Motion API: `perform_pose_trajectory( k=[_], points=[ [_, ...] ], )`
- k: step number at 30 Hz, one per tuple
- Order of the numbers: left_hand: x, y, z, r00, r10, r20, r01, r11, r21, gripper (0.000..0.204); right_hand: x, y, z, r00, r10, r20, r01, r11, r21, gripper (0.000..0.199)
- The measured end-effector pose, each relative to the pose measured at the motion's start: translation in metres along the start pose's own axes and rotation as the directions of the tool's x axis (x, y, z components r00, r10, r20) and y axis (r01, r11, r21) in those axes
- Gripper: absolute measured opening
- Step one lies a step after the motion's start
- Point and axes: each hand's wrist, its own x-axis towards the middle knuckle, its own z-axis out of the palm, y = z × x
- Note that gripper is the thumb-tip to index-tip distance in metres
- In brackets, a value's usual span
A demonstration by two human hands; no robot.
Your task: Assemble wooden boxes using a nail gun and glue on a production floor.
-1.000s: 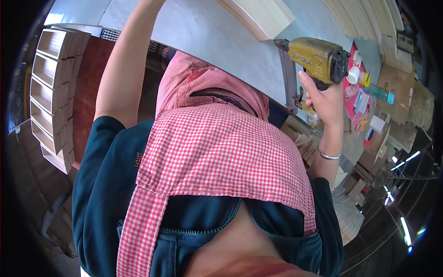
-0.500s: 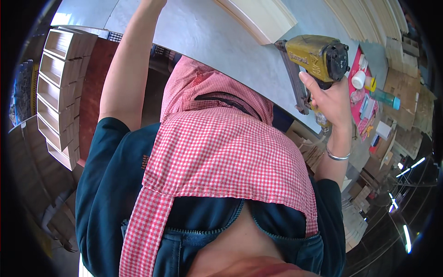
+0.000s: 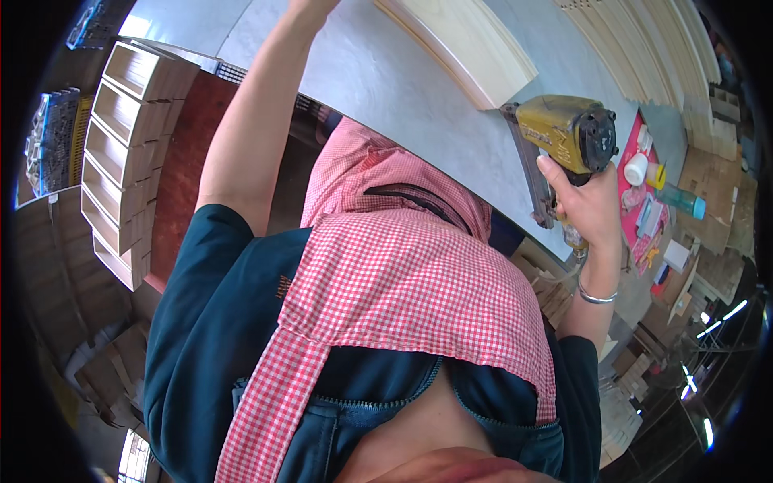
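My right hand (image 3: pixel 594 201) is closed round the handle of a yellow and black nail gun (image 3: pixel 555 133), the thumb lying along its near side. The gun's nose is close to the near end of a pale wooden piece (image 3: pixel 475 60) that lies on the grey tabletop (image 3: pixel 362 88); whether they touch I cannot tell. My left arm reaches over the table's left part, and only the wrist and back of my left hand (image 3: pixel 312 8) show at the top edge. Its fingers are out of the picture, so what it holds or touches is hidden.
Open wooden boxes (image 3: pixel 121 121) stand stacked on a reddish-brown board at left. Long pale wooden strips (image 3: pixel 644 48) lie at the far right. Beside them are a white bottle (image 3: pixel 635 169), a teal bottle (image 3: pixel 680 200) and small items on a pink cloth. Blue crates stand far left.
The whole view has shifted, so things sit lower and further right in the picture. The nail gun stays in my right hand at the wooden piece's end.
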Motion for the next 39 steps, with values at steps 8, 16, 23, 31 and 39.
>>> perform_pose_trajectory(
  k=[8,16,23,31,39],
  points=[
    [0.035,-0.062,0.003,0.995,-0.089,0.049,0.098,0.967,-0.234,0.027,-0.004,-0.002,-0.002,0.995,0.084,0.050,-0.086,0.996,0.033,0.027],
    [0.041,-0.045,0.010,0.993,-0.043,0.108,0.032,0.995,0.096,0.031,-0.007,0.009,-0.002,0.999,0.037,0.033,-0.040,0.997,0.067,0.027],
    [0.089,-0.124,-0.016,0.968,0.094,0.233,-0.038,0.971,-0.235,0.031,-0.002,0.008,0.005,0.997,-0.083,0.003,0.082,0.993,0.082,0.028],
    [0.036,-0.038,0.005,0.982,-0.145,0.124,0.154,0.986,-0.062,0.031,-0.004,0.014,-0.006,0.993,0.103,0.059,-0.105,0.994,0.038,0.028],
    [0.028,-0.018,-0.005,0.975,-0.219,0.039,0.205,0.952,0.229,0.030,-0.003,0.027,-0.013,0.999,-0.036,0.023,0.036,0.999,0.001,0.029]
  ],
)
